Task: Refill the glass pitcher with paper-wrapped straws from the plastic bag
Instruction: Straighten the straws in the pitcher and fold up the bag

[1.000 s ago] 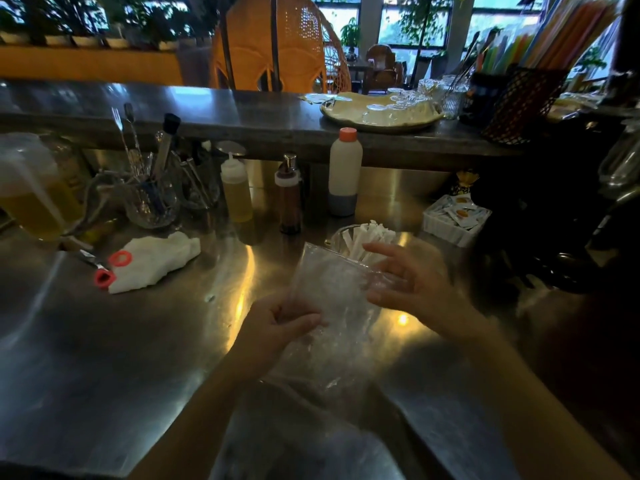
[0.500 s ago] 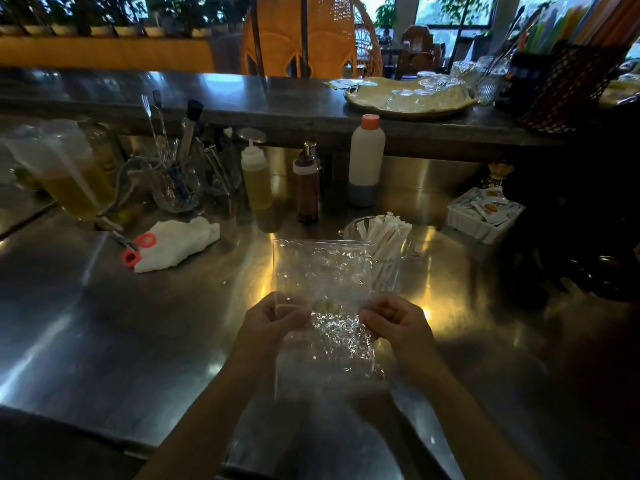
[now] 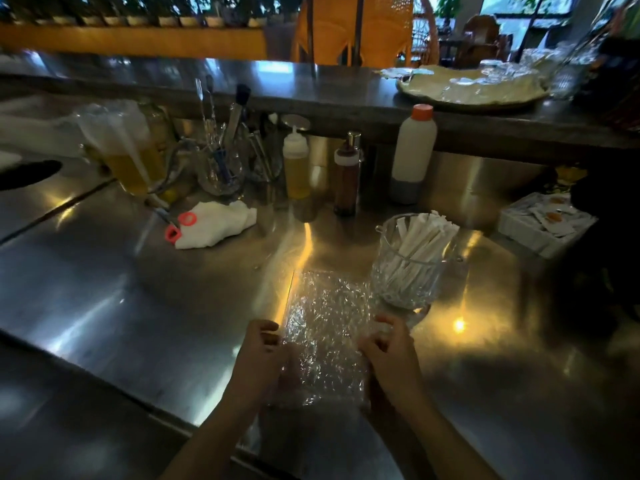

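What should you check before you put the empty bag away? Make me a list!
1. Plastic bag empty of straws: ok, only crinkled clear film shows.
2. Straws inside the glass pitcher: ok, they stand in it, leaning right.
3. Pitcher upright on the steel counter: ok.
4. Both hands on the bag: ok, left hand and right hand pinch its side edges.
5. Loose straws on the counter: ok, none seen.
6. Bag clear of the pitcher: cannot tell, its right corner lies very near the base.
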